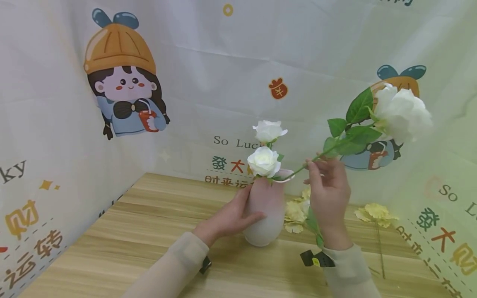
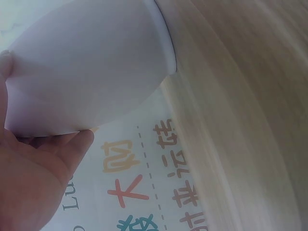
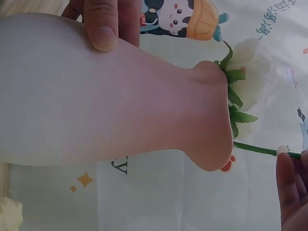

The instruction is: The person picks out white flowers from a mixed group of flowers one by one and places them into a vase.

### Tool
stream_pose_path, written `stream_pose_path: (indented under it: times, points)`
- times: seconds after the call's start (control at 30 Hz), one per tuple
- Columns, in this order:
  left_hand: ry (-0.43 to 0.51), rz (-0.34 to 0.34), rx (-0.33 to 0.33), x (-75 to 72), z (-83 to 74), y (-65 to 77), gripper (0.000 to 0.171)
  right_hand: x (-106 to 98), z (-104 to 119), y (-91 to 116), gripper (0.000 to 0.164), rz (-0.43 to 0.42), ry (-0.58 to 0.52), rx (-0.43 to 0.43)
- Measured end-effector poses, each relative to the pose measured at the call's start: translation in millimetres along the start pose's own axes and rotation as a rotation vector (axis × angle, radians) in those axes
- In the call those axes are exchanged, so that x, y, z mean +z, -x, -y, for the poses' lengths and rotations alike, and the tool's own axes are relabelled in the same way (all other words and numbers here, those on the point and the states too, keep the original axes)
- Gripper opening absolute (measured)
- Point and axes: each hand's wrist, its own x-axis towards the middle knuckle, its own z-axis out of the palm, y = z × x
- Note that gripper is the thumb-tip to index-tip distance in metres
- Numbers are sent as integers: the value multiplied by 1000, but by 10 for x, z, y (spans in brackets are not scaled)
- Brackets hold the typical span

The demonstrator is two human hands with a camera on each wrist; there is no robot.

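Note:
A vase (image 1: 263,207), pink at the neck and white below, stands on the wooden table with two white roses (image 1: 263,162) at its mouth. My left hand (image 1: 232,213) grips the vase from the left, thumb across the front and fingers round the back. My right hand (image 1: 329,188) pinches the green stem (image 3: 255,148) of a large white flower (image 1: 402,111) between thumb and fingertips. That stem slants down to the left into the vase's mouth, its lower end hidden inside. Its bloom and green leaves (image 1: 354,138) lean out up to the right.
Yellow flowers (image 1: 296,211) lie on the table (image 1: 149,231) behind my right wrist. Another yellow flower (image 1: 377,213) with a thin stem lies farther right. A printed cloth (image 1: 208,82) hangs behind and on both sides of the table.

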Motion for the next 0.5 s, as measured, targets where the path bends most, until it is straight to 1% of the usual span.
stream_pose_path:
  times: [0.1, 0.17, 0.23, 0.37, 0.47, 0.5]
  points:
    - [4, 2, -9, -1, 2, 2, 98, 4, 0, 0, 25, 25, 34, -2]
    - [2, 2, -16, -1, 2, 7, 98, 10, -8, 12, 24, 37, 73, 6]
    - [0, 4, -17, -3, 0, 10, 98, 16, -18, 30, 22, 46, 136, 23]
    - [-1, 0, -5, -6, -5, 11, 97, -12, -249, 91, 16, 72, 291, 45]
    - [0, -2, 9, -4, -9, 6, 97, -33, -433, 135, 15, 152, 400, 60]
    - [2, -4, 13, -3, -12, 3, 97, -26, -447, 146, 14, 184, 421, 74]
